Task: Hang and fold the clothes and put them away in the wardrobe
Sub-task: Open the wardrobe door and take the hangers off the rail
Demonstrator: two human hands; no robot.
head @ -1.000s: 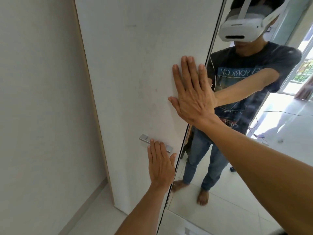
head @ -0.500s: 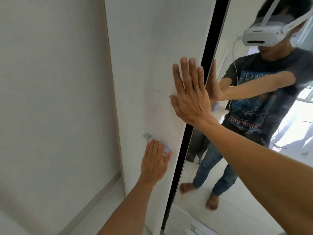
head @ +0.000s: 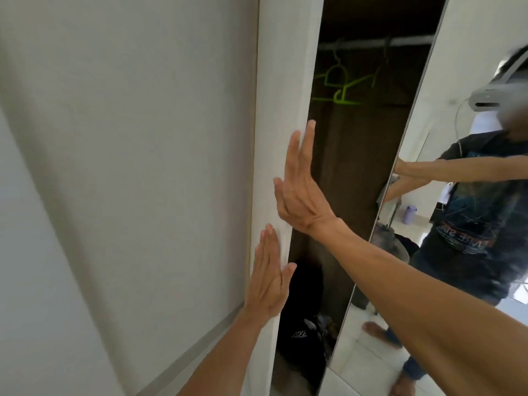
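With both hands, left and right, laid flat, fingers open, on the door, wardrobe-opening is judged underway; further sliding leftward is called for.

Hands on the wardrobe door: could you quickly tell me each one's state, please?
Left hand: open, flat on the white door.
Right hand: open, flat, holding nothing.

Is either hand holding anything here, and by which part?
Nothing is gripped: left hand and right hand lie flat and open against the white sliding door.
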